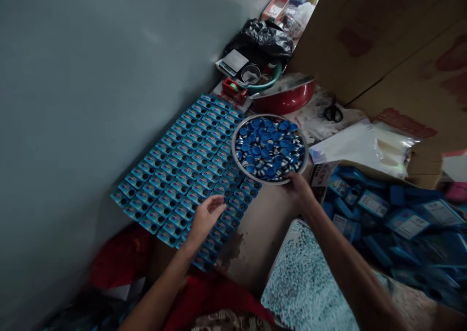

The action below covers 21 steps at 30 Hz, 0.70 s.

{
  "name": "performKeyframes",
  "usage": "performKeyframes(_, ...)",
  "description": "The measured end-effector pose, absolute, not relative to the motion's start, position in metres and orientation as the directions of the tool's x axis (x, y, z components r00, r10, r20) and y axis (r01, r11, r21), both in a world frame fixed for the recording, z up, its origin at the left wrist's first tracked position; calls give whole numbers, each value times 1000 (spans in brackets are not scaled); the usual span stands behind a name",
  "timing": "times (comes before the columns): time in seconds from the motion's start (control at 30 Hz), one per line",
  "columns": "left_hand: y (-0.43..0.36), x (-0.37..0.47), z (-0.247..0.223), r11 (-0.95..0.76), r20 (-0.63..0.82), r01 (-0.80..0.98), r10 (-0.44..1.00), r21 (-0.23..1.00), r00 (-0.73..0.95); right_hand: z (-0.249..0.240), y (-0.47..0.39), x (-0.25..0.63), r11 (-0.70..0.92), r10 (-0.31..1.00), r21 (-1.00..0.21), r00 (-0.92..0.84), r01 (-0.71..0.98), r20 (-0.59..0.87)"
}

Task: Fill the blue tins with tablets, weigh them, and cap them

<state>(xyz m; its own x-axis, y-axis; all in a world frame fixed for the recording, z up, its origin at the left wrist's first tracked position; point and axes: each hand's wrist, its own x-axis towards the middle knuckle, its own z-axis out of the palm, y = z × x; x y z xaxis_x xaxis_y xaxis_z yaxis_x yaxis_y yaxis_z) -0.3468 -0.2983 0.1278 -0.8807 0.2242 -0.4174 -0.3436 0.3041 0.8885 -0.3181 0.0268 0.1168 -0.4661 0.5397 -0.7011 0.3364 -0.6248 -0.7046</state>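
Got a round bowl (233, 153) of caps (265, 143) mid-frame, mouth up, near rim gripped in the right hand (297, 186). Holding the left hand (207, 215) loosely open over packs (178, 168) running lower left to upper right.

And we've got packs (180, 179) in rows on the table (260, 219), left side; caps (267, 138) in a bowl (233, 148) at their right, basin (286, 101) behind, tray (278, 259) nearer us, box (425, 169) of packets (406, 224) right.
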Motion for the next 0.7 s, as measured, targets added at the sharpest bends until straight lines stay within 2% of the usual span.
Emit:
performKeyframes(0.13,-290,-398,132,249,-220,-158,246,956,-944,105,-13,-322,-688,480,-638,-444,345,-757)
performKeyframes(0.23,-261,-444,135,250,-70,23,354,968,-933,110,-28,-312,-713,433,-612,-472,343,-768)
performKeyframes(0.3,-236,-470,136,258,34,163,441,952,-897,122,-36,-296,-664,427,-638,-504,389,-751)
performKeyframes(0.33,-222,-481,136,274,86,241,477,931,-875,131,-40,-287,-601,469,-683,-508,415,-722)
performKeyframes(0.4,-197,-498,132,331,143,347,509,878,-849,150,-47,-277,-379,657,-811,-488,446,-575)
performKeyframes(0.47,-173,-509,125,416,132,381,514,826,-848,168,-50,-283,-61,847,-893,-450,447,-283)
performKeyframes(0.5,-163,-512,120,458,110,381,514,803,-851,174,-47,-294,104,884,-891,-452,443,-122)
performKeyframes(0.57,-146,-513,111,526,75,382,512,760,-856,180,-37,-326,381,845,-822,-521,423,123)
performKeyframes(0.6,-139,-512,107,551,70,389,512,738,-856,179,-29,-346,480,794,-779,-578,404,189)
performKeyframes(0.7,-124,-505,101,600,77,429,522,675,-849,160,-10,-401,649,646,-668,-727,364,232)
